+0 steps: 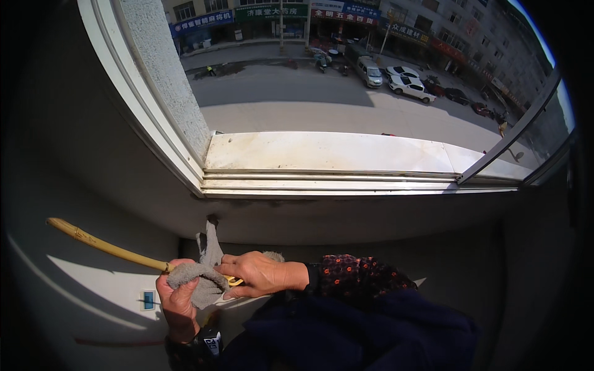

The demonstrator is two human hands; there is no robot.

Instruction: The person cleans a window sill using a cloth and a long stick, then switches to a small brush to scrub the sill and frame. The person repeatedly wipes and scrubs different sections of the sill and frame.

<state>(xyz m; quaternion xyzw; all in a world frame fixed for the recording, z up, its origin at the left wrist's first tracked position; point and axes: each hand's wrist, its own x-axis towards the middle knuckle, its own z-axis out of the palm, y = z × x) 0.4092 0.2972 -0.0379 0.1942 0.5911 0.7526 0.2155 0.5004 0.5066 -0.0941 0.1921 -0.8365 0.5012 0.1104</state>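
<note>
A grey terry cloth (204, 285) lies bunched between my two hands, below the window. My left hand (178, 297) grips it with the thumb in front, at the end of a bamboo pole (111, 248) that slants up to the left. My right hand (248, 273) pinches the cloth's right side, close to a yellow plastic piece (234, 281). Another length of grey cloth (212, 246) rises behind the hands to a dark tip. What the fingers hold beneath the cloth is hidden.
Ahead is an open sliding window with a white sill (325, 153) and metal tracks (325, 183). A sash frame (510, 125) stands at right. Outside, far below, are a street and parked vehicles. A wall switch plate (148, 300) is left of my left hand.
</note>
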